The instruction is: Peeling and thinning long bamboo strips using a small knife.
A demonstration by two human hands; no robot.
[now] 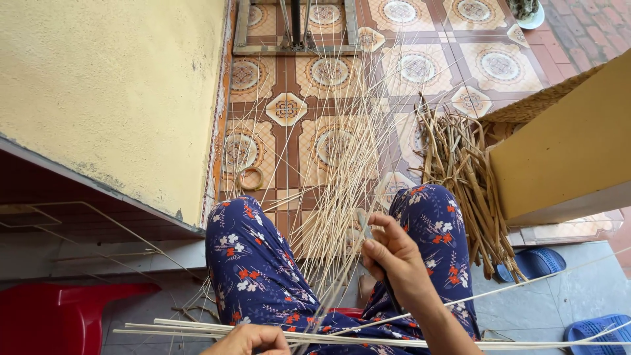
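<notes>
fingers of the right hand curl tight around a dark-handled knife, its blade hard to make out among the thin pale strips fanning up from between the knees over the patterned tile floor. left hand, partly cut off at the bottom edge, closes on a flat bundle of long strips lying across the lap. a yellow box-shaped block stands at the right, beside a heap of brown reeds.

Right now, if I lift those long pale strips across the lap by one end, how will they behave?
The long pale strips look thin, so they would probably sag and flex. They likely weigh little. Lying loose under the left hand, they may slide apart.
</notes>
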